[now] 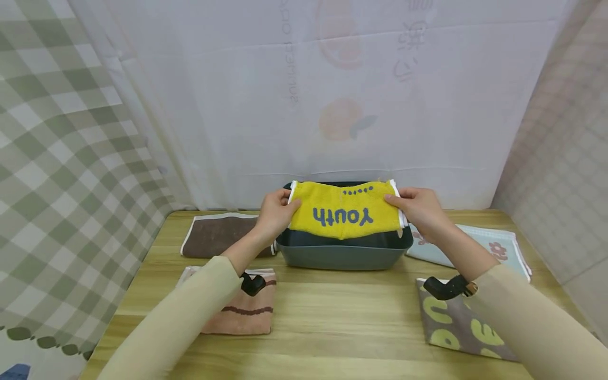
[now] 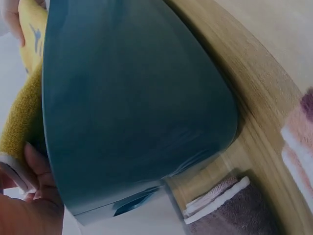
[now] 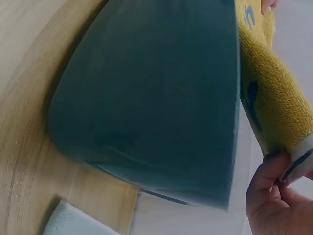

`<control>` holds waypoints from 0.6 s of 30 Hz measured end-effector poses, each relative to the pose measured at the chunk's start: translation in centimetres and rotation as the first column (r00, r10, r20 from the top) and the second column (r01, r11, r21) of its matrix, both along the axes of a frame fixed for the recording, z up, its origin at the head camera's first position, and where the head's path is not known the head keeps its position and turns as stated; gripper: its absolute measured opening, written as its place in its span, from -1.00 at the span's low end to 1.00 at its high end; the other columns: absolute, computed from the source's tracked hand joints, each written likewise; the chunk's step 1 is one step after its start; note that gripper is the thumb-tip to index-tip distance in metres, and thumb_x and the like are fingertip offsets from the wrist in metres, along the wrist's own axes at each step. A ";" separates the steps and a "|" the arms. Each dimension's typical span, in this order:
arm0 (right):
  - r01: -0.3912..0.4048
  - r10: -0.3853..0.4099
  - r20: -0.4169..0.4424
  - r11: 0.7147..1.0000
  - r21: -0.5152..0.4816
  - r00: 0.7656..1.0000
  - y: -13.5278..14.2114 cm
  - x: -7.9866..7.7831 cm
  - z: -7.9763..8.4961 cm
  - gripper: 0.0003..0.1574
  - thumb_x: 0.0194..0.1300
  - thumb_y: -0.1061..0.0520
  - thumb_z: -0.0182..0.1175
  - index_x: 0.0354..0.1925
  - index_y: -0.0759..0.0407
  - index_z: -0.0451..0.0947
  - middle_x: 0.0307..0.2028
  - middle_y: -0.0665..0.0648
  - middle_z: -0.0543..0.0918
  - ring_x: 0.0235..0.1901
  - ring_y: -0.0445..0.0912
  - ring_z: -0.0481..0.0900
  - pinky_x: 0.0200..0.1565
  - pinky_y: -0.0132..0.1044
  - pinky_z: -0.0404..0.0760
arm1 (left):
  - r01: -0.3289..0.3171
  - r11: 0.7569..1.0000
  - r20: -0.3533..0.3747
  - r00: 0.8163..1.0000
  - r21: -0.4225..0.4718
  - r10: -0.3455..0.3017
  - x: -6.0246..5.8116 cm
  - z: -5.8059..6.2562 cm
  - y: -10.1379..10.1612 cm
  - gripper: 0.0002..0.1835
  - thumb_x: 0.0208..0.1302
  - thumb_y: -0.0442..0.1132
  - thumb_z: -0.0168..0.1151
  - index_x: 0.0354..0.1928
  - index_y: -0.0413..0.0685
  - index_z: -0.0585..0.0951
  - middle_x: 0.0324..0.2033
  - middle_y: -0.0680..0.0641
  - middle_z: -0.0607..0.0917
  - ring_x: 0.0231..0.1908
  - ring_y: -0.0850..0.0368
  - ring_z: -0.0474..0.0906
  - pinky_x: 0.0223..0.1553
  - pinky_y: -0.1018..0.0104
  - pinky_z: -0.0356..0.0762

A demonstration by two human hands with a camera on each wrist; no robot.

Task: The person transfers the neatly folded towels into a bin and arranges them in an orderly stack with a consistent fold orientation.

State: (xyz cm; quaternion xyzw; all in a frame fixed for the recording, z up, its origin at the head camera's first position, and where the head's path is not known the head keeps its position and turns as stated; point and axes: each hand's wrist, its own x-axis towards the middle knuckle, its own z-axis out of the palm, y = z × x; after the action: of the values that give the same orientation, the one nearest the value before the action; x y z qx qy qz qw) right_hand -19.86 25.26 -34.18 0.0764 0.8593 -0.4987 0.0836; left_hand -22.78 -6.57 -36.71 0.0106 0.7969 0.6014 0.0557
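Observation:
A folded yellow towel with blue "Youth" lettering is stretched between both hands over a dark teal bin. My left hand pinches its white-edged left end, thumb on the near face. At the other end, my right hand pinches the white border the same way. In the left wrist view the towel sags between the hands at the bin's rim. The right wrist view has the towel curving from the fingers beside the bin's wall. The bin's inside is mostly hidden under the towel.
Folded towels lie around the bin on the wooden table: dark brown at back left, pink striped at front left, pale blue at back right, grey-brown lettered at front right. A white curtain hangs behind.

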 end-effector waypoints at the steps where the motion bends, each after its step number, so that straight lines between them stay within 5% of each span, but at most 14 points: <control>1: -0.002 0.002 0.004 1.000 0.008 1.000 -0.1 -0.1 -0.1 -0.21 0.54 -0.25 0.19 0.45 0.24 0.44 0.13 0.24 0.70 0.23 0.15 0.45 -0.03 0.05 0.53 | -0.004 1.000 0.004 1.000 -0.009 0.004 -0.1 -0.1 0.1 -0.69 0.54 -0.27 0.23 0.20 -0.28 0.60 -0.18 -0.20 0.73 -0.24 0.01 0.72 -0.26 0.29 0.72; 4: -0.008 0.008 -0.003 1.000 0.015 1.000 -0.3 -0.6 -0.5 -0.25 0.57 -0.20 0.17 0.42 0.30 0.46 0.21 0.33 0.64 0.42 0.21 0.31 0.20 0.23 0.46 | -0.015 0.999 0.025 1.000 -0.034 0.016 -0.3 -0.4 0.3 -0.68 0.54 -0.27 0.20 0.21 -0.29 0.59 -0.15 -0.22 0.73 -0.23 0.00 0.72 -0.27 0.27 0.72; 8: -0.012 0.012 -0.022 1.000 0.008 1.000 -0.8 -1.1 -1.0 -0.33 0.60 -0.10 0.16 0.34 0.41 0.50 0.17 0.37 0.65 0.37 0.21 0.41 0.40 0.18 0.35 | -0.037 0.997 0.045 0.998 -0.063 0.040 -0.3 -0.7 0.6 -0.65 0.54 -0.28 0.18 0.24 -0.32 0.59 -0.09 -0.24 0.73 -0.19 -0.03 0.73 -0.24 0.23 0.74; 13: -0.005 0.006 -0.029 0.999 0.046 1.000 -1.5 -1.7 -1.4 -0.40 0.60 -0.03 0.16 0.28 0.45 0.54 0.05 0.35 0.72 -0.05 0.00 0.67 0.09 -0.14 0.62 | -0.028 0.992 0.038 0.999 -0.123 0.032 -0.2 -0.7 1.1 -0.63 0.54 -0.31 0.13 0.27 -0.35 0.58 -0.05 -0.27 0.73 -0.18 -0.05 0.75 -0.27 0.24 0.74; 18: -0.028 0.031 -0.039 0.997 0.069 0.999 -2.1 -2.2 -1.9 -0.43 0.59 0.07 0.16 0.25 0.56 0.53 0.01 0.42 0.73 -0.31 -0.17 0.72 -0.27 -0.40 0.69 | 0.000 0.985 0.053 0.999 -0.170 0.009 -0.3 -1.0 1.6 -0.63 0.52 -0.38 0.06 0.28 -0.35 0.55 -0.06 -0.28 0.71 -0.23 -0.03 0.72 -0.37 0.30 0.65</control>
State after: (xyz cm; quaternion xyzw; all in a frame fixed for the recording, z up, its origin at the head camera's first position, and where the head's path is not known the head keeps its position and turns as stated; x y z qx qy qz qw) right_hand -22.09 23.15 -36.10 0.0565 0.8785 -0.4691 0.0709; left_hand -23.06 -4.95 -37.75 -0.0121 0.8435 0.5315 0.0765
